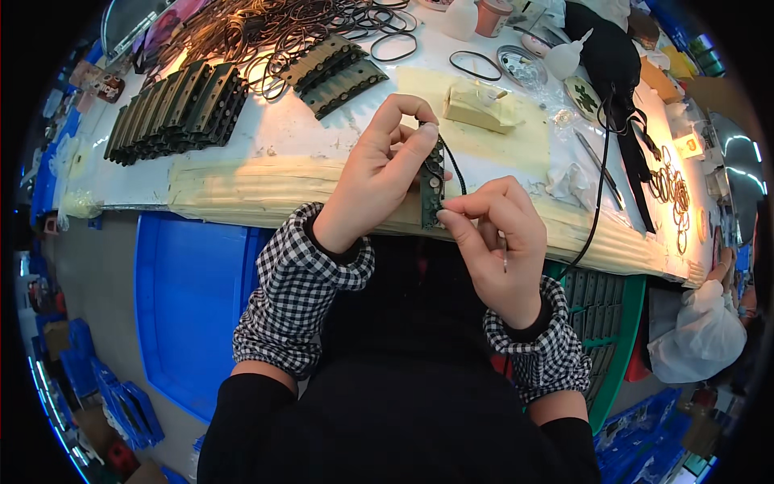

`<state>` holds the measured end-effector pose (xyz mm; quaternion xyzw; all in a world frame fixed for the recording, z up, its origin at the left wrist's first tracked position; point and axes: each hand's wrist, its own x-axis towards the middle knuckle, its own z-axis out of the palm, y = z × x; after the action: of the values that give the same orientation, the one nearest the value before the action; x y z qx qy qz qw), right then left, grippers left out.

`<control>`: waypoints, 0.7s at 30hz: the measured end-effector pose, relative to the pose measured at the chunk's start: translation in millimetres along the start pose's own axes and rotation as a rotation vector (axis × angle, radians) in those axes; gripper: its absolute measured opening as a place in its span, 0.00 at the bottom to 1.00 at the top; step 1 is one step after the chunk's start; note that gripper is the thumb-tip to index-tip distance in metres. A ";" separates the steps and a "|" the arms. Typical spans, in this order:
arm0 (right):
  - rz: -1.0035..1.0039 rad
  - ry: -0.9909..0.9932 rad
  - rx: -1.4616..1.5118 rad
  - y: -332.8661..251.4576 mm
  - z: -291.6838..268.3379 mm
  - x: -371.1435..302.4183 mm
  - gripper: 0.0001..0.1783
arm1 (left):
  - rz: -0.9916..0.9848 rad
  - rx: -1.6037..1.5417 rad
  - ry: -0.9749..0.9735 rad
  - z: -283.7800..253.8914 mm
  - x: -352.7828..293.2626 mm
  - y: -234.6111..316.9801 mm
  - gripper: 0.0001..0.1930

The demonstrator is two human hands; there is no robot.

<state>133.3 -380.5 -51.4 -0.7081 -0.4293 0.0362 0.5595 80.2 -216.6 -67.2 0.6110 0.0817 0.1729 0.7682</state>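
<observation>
Over the near edge of the table, my left hand [379,173] pinches the upper end of a narrow dark green plastic strip [430,189] with small round parts along it. The strip hangs nearly upright. A thin black cord [456,161] loops out from its top and runs down to my right hand [504,242]. There my right thumb and forefinger are closed together beside the strip's lower end, on the cord. Exactly where the cord meets the strip is hidden by my fingers.
Similar green strips [173,113] lie stacked at the left, with more strips [334,77] beyond my left hand. Behind them is a heap of black cord loops [298,28]. A yellowish block [481,109], tweezers [601,169] and a blue tray [189,298] are around; a co-worker's sleeve [697,331] shows right.
</observation>
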 end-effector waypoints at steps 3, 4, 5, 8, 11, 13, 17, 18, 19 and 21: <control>0.032 0.066 0.111 0.5 5.4 1.9 0.06 | -0.006 -0.019 0.028 3.9 -1.2 3.8 0.08; 0.041 0.077 0.075 0.4 4.5 3.4 0.06 | -0.014 -0.036 0.023 1.9 -0.8 4.1 0.08; 0.049 0.087 0.039 1.1 0.8 5.4 0.06 | -0.021 -0.053 0.018 -0.9 0.3 3.1 0.08; 0.047 0.081 0.000 4.5 -7.5 9.5 0.06 | -0.002 0.004 0.014 -4.9 2.9 -3.0 0.08; -0.040 -0.053 -0.026 -9.9 -4.1 4.9 0.08 | 0.004 0.076 -0.028 -7.5 -0.8 -4.0 0.08; -0.114 -0.075 -0.045 -11.5 0.8 2.0 0.09 | -0.012 0.075 -0.055 -6.0 -0.2 -1.7 0.08; -0.151 -0.078 -0.267 -4.2 -0.4 -6.4 0.11 | -0.026 0.047 -0.032 -6.6 1.4 -2.9 0.08; -0.173 -0.061 -0.267 -4.0 -0.7 -7.3 0.11 | -0.023 0.052 -0.029 -7.2 1.1 -3.4 0.08; -0.195 -0.043 -0.267 -3.7 -1.1 -7.9 0.11 | -0.023 0.060 -0.030 -7.0 0.8 -2.8 0.08; -0.214 -0.030 -0.244 -4.1 -3.1 -5.9 0.10 | -0.026 0.080 -0.035 -6.6 -0.1 -1.1 0.08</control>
<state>128.9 -386.6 -49.5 -0.7204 -0.5118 -0.0656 0.4634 78.1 -210.9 -69.8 0.6429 0.0832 0.1488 0.7468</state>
